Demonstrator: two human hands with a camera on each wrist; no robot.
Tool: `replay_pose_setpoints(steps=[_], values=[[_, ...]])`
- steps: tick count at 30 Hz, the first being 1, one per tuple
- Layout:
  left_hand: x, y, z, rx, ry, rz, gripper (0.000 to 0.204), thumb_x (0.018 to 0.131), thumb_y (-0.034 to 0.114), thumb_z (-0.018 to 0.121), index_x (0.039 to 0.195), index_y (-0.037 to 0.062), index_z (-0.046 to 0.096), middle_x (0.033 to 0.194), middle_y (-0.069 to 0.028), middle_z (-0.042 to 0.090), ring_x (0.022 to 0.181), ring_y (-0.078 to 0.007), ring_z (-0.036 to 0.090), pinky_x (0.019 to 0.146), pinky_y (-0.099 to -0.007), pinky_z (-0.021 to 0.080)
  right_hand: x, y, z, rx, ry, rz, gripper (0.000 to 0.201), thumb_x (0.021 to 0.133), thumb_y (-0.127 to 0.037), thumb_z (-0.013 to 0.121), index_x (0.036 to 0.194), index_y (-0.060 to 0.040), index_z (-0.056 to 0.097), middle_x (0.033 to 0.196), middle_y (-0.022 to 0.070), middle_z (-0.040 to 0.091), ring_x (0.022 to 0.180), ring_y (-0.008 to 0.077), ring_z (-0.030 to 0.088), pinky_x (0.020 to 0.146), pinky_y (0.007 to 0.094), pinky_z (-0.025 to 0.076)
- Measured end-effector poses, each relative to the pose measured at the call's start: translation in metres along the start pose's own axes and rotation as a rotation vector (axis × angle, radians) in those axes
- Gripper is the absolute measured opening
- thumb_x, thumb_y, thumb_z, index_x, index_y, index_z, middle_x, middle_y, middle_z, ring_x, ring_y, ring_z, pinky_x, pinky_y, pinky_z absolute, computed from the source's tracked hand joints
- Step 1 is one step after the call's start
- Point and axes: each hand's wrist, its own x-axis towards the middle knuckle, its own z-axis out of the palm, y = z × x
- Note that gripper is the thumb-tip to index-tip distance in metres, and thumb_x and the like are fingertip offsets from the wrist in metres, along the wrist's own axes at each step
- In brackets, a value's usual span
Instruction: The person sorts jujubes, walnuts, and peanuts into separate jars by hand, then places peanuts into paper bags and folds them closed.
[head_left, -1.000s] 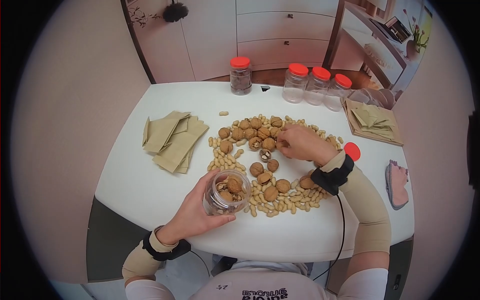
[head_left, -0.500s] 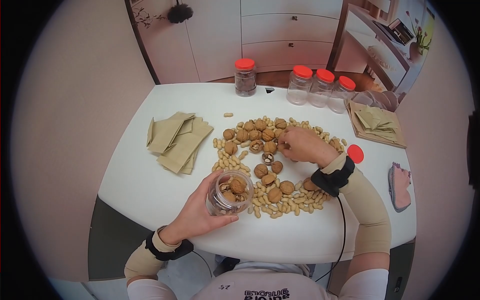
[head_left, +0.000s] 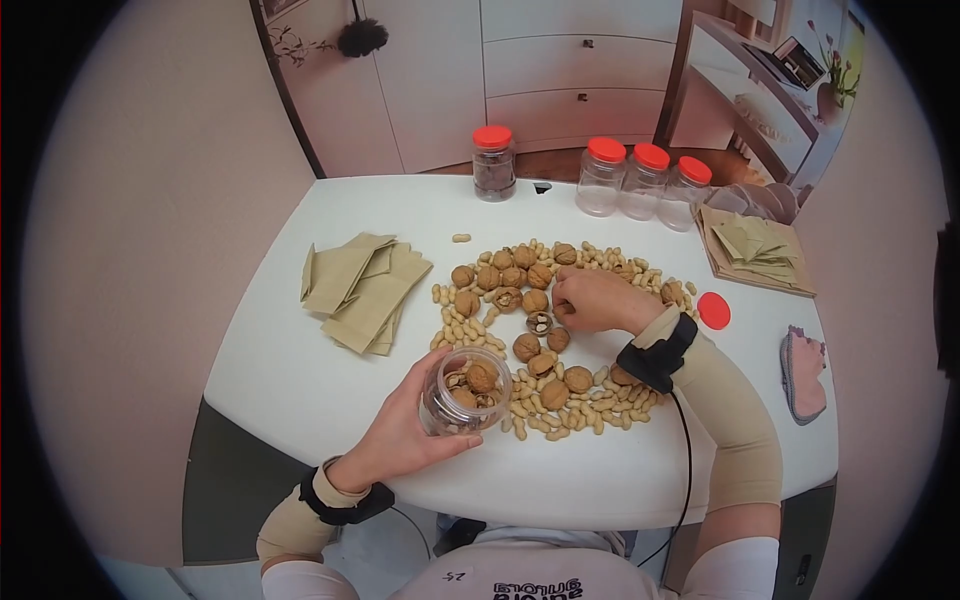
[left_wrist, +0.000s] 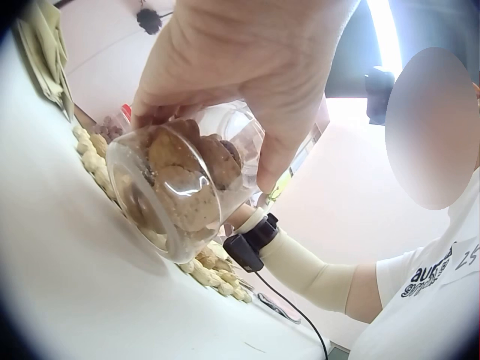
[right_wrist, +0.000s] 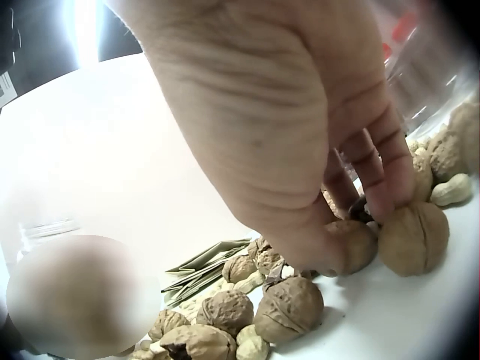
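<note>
My left hand (head_left: pixel 405 425) grips a clear plastic jar (head_left: pixel 432 400), tilted, its open mouth facing up. Walnuts and shell pieces (head_left: pixel 478 380) fill part of it; the left wrist view shows them through the jar's clear wall (left_wrist: pixel 169 244). Over the nut pile, my right hand (head_left: pixel 600 300) has its fingers bent downward. In the right wrist view its thumb and fingers close around a walnut (right_wrist: pixel 356 246), right beside another walnut (right_wrist: pixel 414 238). The head view hides the held walnut behind the hand. Near the fingertips lies a cracked walnut (head_left: pixel 539 322).
Peanuts (head_left: pixel 470 335) and walnuts (head_left: pixel 515 258) spread in a ring across the white table (head_left: pixel 270 380). Paper bags (head_left: pixel 365 290) lie left, more paper (head_left: pixel 755 245) right. Red-lidded jars (head_left: pixel 600 185) line the back. A red lid (head_left: pixel 713 311) and a pink-grey cloth (head_left: pixel 803 375) are at right.
My right hand has shifted slightly toward my body. A walnut that showed by its fingertips in the pile is out of sight there. The left hand keeps holding the jar.
</note>
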Motion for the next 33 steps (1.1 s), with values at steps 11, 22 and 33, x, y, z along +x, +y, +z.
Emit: replay_pose_setpoints(steps=[11,22,33], values=[[0.001,-0.002,0.001,-0.008,-0.004,0.009,0.097,0.07,0.017,0.084,0.144,-0.0014,0.025,0.137,-0.0204,0.047,0.129,-0.0283,0.047,0.109,-0.037,0.037,-0.007,-0.007,-0.011,0.061,0.021,0.046,0.008,0.072,-0.007,0.064,0.078,-0.0036,0.068,0.092,0.0139,0.062,0.087,0.0318,0.062,0.075,0.0394,0.051],[0.001,-0.002,0.0,-0.062,-0.021,0.017,0.096,0.072,0.018,0.083,0.145,-0.0023,0.023,0.14,-0.0205,0.042,0.131,-0.0271,0.044,0.112,-0.0371,0.034,-0.032,-0.041,-0.06,0.236,0.135,-0.04,0.012,0.075,-0.008,0.066,0.083,-0.0011,0.064,0.09,0.0126,0.057,0.079,0.0249,0.062,0.073,0.0352,0.051],[0.016,0.009,0.011,-0.177,0.016,0.091,0.095,0.072,0.019,0.083,0.145,0.0016,0.026,0.138,-0.0165,0.045,0.13,-0.0264,0.045,0.109,-0.0374,0.035,-0.061,-0.118,-0.087,0.513,0.136,-0.459,0.022,0.084,-0.01,0.068,0.105,-0.0036,0.064,0.104,0.0071,0.06,0.082,0.0142,0.065,0.071,0.0257,0.055]])
